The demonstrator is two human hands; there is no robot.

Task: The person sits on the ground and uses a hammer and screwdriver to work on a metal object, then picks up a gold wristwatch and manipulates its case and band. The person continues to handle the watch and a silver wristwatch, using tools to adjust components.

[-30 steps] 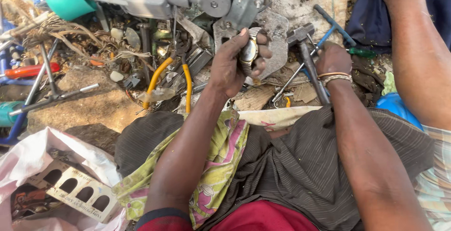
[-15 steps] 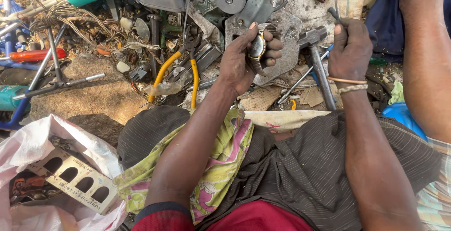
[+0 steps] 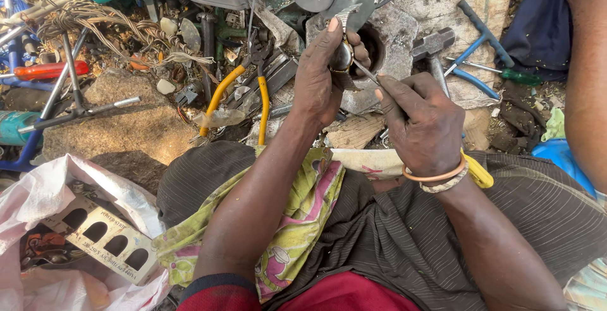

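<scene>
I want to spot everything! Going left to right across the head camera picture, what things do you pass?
Red-handled screwdriver → yellow-handled pliers → left hand holding a small round metal part → right hand → hammer → blue-handled tool

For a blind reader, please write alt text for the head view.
The left hand grips a small round metal part while the right hand pokes it with a thin tool, above scattered yellow-handled pliers and a hammer.
</scene>
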